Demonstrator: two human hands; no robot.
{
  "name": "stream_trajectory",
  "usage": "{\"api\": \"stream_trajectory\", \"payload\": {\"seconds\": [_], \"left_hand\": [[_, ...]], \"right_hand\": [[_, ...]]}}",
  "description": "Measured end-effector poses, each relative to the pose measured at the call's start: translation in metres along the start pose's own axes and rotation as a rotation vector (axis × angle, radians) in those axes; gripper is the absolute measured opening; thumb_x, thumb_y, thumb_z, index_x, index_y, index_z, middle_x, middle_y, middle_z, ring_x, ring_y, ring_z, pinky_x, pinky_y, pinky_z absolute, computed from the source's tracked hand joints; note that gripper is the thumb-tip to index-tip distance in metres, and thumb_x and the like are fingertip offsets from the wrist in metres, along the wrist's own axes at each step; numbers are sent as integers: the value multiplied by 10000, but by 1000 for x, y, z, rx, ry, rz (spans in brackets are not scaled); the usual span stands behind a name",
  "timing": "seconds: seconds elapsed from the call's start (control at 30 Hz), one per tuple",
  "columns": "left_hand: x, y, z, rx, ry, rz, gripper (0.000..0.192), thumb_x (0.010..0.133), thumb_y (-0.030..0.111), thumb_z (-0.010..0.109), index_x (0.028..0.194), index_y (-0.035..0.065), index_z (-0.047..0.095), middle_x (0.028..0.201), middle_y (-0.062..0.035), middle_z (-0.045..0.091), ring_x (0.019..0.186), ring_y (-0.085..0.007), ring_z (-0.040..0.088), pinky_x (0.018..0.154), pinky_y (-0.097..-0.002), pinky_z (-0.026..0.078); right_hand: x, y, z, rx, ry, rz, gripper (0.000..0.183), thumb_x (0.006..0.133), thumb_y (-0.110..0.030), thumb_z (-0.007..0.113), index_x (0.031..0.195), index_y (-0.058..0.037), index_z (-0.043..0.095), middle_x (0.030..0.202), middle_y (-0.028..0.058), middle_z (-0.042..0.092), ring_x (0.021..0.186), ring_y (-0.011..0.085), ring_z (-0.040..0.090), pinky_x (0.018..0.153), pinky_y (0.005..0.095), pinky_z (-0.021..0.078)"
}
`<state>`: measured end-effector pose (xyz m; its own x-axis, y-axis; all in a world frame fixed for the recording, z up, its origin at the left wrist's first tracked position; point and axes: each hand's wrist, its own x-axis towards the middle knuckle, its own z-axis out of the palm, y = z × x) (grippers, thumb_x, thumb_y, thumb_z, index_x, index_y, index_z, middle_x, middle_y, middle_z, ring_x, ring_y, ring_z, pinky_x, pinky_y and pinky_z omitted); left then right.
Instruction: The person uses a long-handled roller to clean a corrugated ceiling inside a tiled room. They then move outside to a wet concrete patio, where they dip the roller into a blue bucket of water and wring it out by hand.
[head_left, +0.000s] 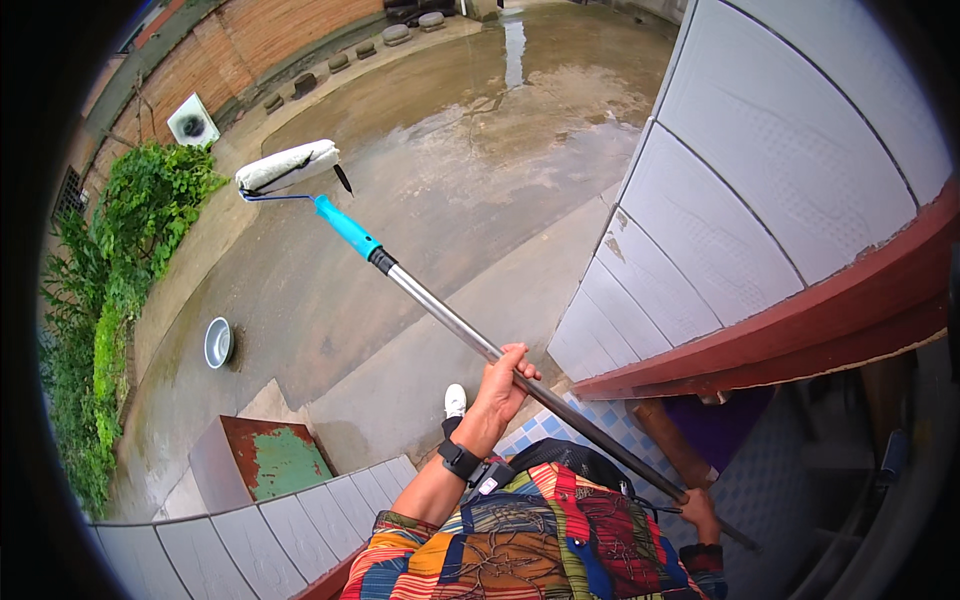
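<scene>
A paint roller with a white, fluffy cover and a turquoise handle is fixed to a long metal extension pole. The pole slants across the view from upper left to lower right. Around its middle my left hand is closed, with a dark band on the wrist. Lower down, near the pole's back end, my right hand grips it beside my patterned shirt. The roller head hangs above wet concrete ground, touching nothing that I can see.
White-tiled walls with red door framing flank me. A metal basin and a rusty green box-like object stand outside at left. Green plants, a brick wall and a white square panel lie beyond. Blue-and-white checked floor is underfoot.
</scene>
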<state>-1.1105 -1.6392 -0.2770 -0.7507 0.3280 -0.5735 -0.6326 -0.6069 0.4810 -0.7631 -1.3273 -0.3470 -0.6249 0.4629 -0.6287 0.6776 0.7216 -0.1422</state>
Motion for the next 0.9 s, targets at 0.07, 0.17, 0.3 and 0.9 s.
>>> {"api": "stream_trajectory", "payload": {"seconds": [0.07, 0.17, 0.3, 0.9], "left_hand": [[17, 15, -10, -10, -35, -28, 87, 823, 122, 569, 811, 81, 493, 566, 2, 422, 518, -144, 453, 609, -356, 448], [48, 44, -38, 23, -80, -53, 85, 823, 121, 568, 805, 86, 493, 565, 3, 420, 518, -147, 453, 610, -356, 445], [81, 90, -73, 71, -59, -76, 84, 821, 126, 567, 807, 90, 493, 550, 12, 412, 507, -136, 449, 604, -352, 447], [242, 140, -36, 186, -81, -307, 130, 802, 111, 585, 812, 107, 455, 567, 0, 414, 493, -140, 439, 542, -359, 444]], "right_hand": [[2, -18, 17, 38, 31, 38, 281, 665, -314, 584, 769, -67, 668, 791, 197, 614, 778, 379, 578, 727, 437, 455], [11, -55, 55, 39, 129, 25, 253, 615, -306, 634, 722, -77, 653, 718, 178, 604, 728, 362, 585, 667, 437, 462], [13, -131, 77, 78, 55, 79, 275, 673, -302, 566, 753, -59, 663, 773, 214, 603, 770, 385, 575, 725, 439, 457], [50, -236, 78, 159, -27, 298, 277, 657, -293, 600, 768, -50, 671, 745, 207, 612, 770, 370, 588, 741, 426, 468]]}}
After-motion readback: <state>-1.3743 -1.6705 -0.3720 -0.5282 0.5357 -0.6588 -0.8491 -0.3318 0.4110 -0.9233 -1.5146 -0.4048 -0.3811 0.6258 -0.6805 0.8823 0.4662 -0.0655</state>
